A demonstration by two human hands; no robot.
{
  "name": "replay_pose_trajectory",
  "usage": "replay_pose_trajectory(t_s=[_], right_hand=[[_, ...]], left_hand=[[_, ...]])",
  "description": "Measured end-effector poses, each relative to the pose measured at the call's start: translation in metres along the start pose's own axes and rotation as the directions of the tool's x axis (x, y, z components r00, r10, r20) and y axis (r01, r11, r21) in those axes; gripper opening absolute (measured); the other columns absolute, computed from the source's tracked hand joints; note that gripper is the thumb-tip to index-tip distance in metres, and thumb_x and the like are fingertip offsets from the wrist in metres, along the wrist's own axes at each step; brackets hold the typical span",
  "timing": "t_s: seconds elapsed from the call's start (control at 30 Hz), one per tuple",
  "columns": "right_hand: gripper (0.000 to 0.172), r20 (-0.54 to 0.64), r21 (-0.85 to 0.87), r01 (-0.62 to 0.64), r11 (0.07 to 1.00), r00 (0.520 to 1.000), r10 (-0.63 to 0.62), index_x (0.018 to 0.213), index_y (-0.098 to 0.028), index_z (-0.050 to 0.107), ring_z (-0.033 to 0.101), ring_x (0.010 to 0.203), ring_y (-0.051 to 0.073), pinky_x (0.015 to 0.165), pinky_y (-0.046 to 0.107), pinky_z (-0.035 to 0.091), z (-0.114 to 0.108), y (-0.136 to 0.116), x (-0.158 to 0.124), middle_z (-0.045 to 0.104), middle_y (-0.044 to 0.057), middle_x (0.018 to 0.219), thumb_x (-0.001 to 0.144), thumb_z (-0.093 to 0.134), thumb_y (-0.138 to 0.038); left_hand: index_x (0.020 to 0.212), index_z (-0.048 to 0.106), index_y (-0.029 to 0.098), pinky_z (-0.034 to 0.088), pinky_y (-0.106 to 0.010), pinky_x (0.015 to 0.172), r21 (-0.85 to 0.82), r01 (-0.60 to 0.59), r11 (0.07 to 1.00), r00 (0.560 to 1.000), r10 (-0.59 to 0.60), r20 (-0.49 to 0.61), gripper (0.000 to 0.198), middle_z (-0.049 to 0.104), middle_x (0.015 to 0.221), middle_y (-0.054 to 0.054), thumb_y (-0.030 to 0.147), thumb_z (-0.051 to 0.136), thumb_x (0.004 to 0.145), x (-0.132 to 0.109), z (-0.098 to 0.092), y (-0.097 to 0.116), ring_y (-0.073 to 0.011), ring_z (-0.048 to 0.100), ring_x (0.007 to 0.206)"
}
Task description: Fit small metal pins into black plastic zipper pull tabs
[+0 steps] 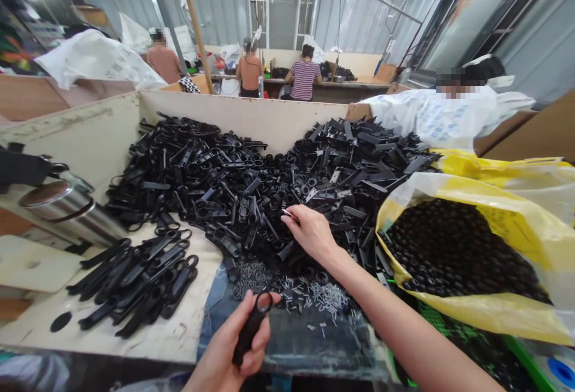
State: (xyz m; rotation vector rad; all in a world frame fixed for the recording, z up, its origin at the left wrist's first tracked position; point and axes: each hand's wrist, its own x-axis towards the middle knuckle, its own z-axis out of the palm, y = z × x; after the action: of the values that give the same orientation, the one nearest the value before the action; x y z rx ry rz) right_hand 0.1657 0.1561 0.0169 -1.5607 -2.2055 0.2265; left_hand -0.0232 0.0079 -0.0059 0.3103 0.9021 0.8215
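My left hand (238,344) is closed around a black handle-like part with a ring at its end (254,326), near the front edge of the bench. Over the heap of parts, my right hand (312,230) pinches a small, shiny, metallic-looking piece (287,213), too small to name. Below that hand lie many small silver pins (323,299) on a dark blue cloth (309,344). Black parts with ring ends (193,164) pile up at the back left. Flat black pieces (354,146) form the back right heap, with small rings and springs between.
Left of my hands, several ringed black parts (144,278) lie in rows on the board. A steel cylinder (85,212) leans behind them. At right, a yellow-white bag (453,185) holds black beads, above a green crate (521,356). Wooden walls (224,111) enclose the bench; several people work beyond.
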Motion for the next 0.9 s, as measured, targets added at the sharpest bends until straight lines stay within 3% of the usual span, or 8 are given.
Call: replay_pose_trajectory(t_s=[0.17,0.3,0.43,0.53,0.63,0.73,0.8,0.9], right_hand=[[0.017,0.008,-0.058,-0.073,0.996,0.997,0.074,0.104,-0.018,0.066,0.071,0.086,0.027,0.066,0.029,0.045,0.023,-0.003,0.022,0.069,0.012,0.109,0.094,0.070,-0.031],[0.015,0.013,0.011,-0.050,0.999,0.999,0.050,0.102,-0.019,0.069,0.070,0.087,0.025,0.069,0.029,0.047,0.009,0.007,0.012,0.070,0.010,0.106,0.092,0.071,-0.029],[0.032,-0.001,0.195,-0.039,0.980,0.999,0.040,0.130,-0.021,0.063,0.066,0.073,0.017,0.064,0.026,0.050,-0.013,0.001,-0.037,0.072,0.005,0.104,0.101,0.054,-0.033],[0.031,0.143,0.726,-0.146,0.672,0.988,0.061,0.122,-0.022,0.070,0.065,0.070,0.017,0.063,0.027,0.052,-0.010,-0.023,-0.094,0.074,0.004,0.093,0.099,0.056,-0.037],[0.025,0.230,0.875,-0.229,0.426,0.972,0.051,0.112,-0.022,0.071,0.066,0.066,0.016,0.062,0.027,0.055,0.008,-0.046,-0.140,0.074,0.005,0.092,0.098,0.056,-0.037],[0.024,0.176,0.861,-0.182,0.474,0.983,0.058,0.113,-0.023,0.072,0.062,0.058,0.013,0.059,0.025,0.054,0.024,-0.056,-0.162,0.073,0.004,0.087,0.100,0.055,-0.033],[0.023,0.126,0.843,-0.136,0.520,0.991,0.055,0.112,-0.024,0.072,0.061,0.056,0.010,0.059,0.025,0.054,0.027,-0.057,-0.166,0.071,0.008,0.106,0.101,0.053,-0.032],[0.023,0.132,0.856,-0.159,0.493,0.987,0.089,0.110,-0.024,0.072,0.061,0.055,0.008,0.054,0.024,0.054,0.026,-0.055,-0.169,0.058,0.011,0.124,0.102,0.052,-0.032]], left_hand=[[0.110,0.068,0.015,0.019,-0.022,0.045,-0.160,-0.012,0.987,1.000,0.013,0.009,0.037,0.051,0.057,0.005,0.045,0.069,0.088,0.002,-0.005,-0.006,-0.0041,0.030,0.041],[0.121,0.064,0.011,0.032,-0.023,0.052,-0.153,-0.047,0.987,0.999,0.047,-0.006,0.041,0.064,0.070,-0.002,0.040,0.063,0.093,-0.005,-0.004,-0.008,-0.0081,0.044,0.051],[0.126,0.061,0.012,0.037,-0.023,0.055,-0.110,-0.069,0.992,0.997,0.066,-0.034,0.040,0.072,0.093,-0.012,0.039,0.060,0.096,-0.013,-0.002,-0.011,-0.0120,0.055,0.064],[0.115,0.066,0.012,0.029,-0.021,0.049,-0.104,-0.034,0.994,0.999,0.030,-0.037,0.035,0.071,0.094,-0.011,0.040,0.059,0.096,-0.016,0.000,-0.018,-0.0077,0.048,0.055],[0.096,0.068,0.013,0.025,-0.021,0.047,-0.104,0.000,0.995,0.999,-0.004,-0.032,0.032,0.066,0.080,-0.004,0.044,0.064,0.092,-0.019,0.004,-0.028,-0.0054,0.041,0.048],[0.088,0.065,0.015,0.024,-0.021,0.047,-0.083,0.018,0.996,0.999,-0.022,-0.044,0.031,0.057,0.062,0.002,0.046,0.067,0.089,-0.022,0.008,-0.038,-0.0058,0.038,0.046],[0.089,0.064,0.016,0.024,-0.021,0.048,-0.045,0.000,0.999,0.998,-0.002,-0.062,0.031,0.052,0.057,0.004,0.047,0.067,0.088,-0.024,0.009,-0.043,-0.0065,0.037,0.048],[0.101,0.064,0.016,0.022,-0.022,0.049,0.036,-0.039,0.999,0.994,0.042,-0.097,0.039,0.055,0.062,0.003,0.051,0.069,0.085,-0.028,0.010,-0.047,-0.0072,0.038,0.050]])
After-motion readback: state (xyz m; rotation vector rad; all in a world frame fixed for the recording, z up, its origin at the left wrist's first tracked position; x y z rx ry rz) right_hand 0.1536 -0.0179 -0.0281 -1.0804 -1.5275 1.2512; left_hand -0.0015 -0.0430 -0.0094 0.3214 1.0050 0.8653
